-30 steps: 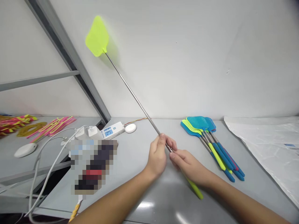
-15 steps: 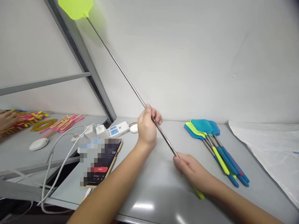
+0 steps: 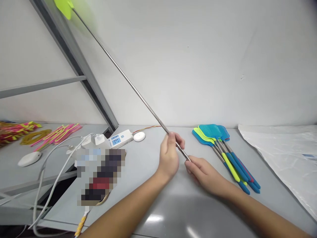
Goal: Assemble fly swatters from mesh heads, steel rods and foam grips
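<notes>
A fly swatter with a long metal telescopic rod [image 3: 131, 85] slants from the upper left down to my hands. Its yellow-green head [image 3: 63, 7] is partly cut off by the top edge of the view. My left hand [image 3: 170, 155] is wrapped round the lower part of the rod, thumb along it. Just below, my right hand [image 3: 204, 173] grips the rod's bottom end, where the handle is hidden by the fingers. To the right, several folded fly swatters [image 3: 210, 131] with blue and yellow-green heads and handles lie in a bundle on the table.
A clear plastic sheet [image 3: 279, 148] covers the table's right side. On the left are a pixelated phone [image 3: 106, 175], a power strip [image 3: 121, 138] with plugs and white cables, a round white device [image 3: 139, 136], pink-yellow cords [image 3: 58, 135] and a metal frame post [image 3: 74, 62].
My left hand has slid down the rod, closer to my right hand. The swatter head has swung left and turned more edge-on. The other person's hand at far left has left the view.
</notes>
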`<state>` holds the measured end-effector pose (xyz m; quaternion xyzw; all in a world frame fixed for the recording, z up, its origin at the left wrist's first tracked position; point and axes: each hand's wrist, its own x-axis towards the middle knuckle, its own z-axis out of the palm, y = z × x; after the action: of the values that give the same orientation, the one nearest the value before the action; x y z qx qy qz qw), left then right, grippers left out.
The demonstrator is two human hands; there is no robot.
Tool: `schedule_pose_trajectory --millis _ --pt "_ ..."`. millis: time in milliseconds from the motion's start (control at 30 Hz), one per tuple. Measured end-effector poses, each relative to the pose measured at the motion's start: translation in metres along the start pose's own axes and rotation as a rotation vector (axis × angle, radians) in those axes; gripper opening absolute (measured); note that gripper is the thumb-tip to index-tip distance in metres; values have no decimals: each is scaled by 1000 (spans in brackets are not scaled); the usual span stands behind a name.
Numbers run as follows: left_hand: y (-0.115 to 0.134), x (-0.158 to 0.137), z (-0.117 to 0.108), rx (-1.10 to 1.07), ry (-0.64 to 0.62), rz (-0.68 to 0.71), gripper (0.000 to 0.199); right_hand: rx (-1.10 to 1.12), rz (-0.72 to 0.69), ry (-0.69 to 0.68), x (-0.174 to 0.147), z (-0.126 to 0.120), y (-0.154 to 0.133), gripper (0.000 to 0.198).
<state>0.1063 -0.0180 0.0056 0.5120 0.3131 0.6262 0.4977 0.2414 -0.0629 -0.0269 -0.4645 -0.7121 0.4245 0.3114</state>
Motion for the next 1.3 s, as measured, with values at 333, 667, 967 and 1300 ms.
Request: schedule_pose_trajectory --millis 333,667,967,1300 --pt "6 0 -7 5 -50 29 39 598 69 -66 1 32 5 42" --pt "-4 -6 -6 28 99 82 38 39 -31 -40 1 7 3 37" --pt "-32 -31 -1 199 -183 23 35 132 -87 20 3 6 10 33" --pt "-31 -23 -9 235 -161 -5 37 -96 23 101 4 0 9 33"
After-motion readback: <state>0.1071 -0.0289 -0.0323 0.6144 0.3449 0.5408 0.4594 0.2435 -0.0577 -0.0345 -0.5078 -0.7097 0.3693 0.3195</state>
